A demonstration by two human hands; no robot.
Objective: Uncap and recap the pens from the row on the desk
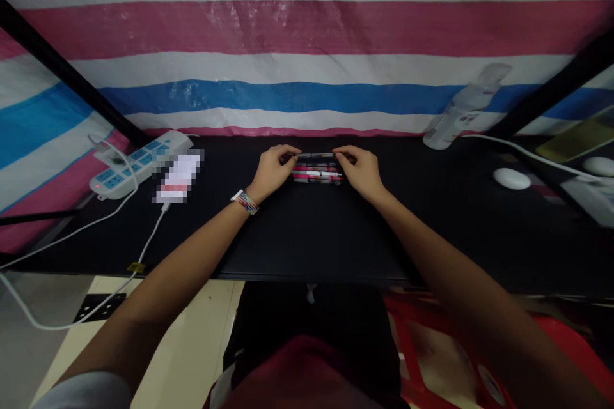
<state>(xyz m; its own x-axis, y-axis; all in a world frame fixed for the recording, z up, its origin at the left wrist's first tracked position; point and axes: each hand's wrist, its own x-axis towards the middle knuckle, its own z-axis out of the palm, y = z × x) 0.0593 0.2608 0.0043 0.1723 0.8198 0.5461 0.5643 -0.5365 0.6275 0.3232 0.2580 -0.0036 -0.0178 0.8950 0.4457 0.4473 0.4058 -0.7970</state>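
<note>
Several pens [316, 174] lie side by side in a row on the black table [311, 236], pointing left to right. At the far edge of the row is a dark and clear pen [315, 155]. My left hand [274, 169], with a colourful woven band at the wrist, pinches its left end. The fingertips of my right hand [357, 169] close on its right end. Pink, white and black pens show between my hands, nearer to me.
At the left are a white power strip [141, 163], a blurred-out phone-like object [177, 177] and white cables. A clear bottle [463, 112] stands at the back right, near a white oval object [511, 179]. Striped sheeting [307, 25] hangs behind.
</note>
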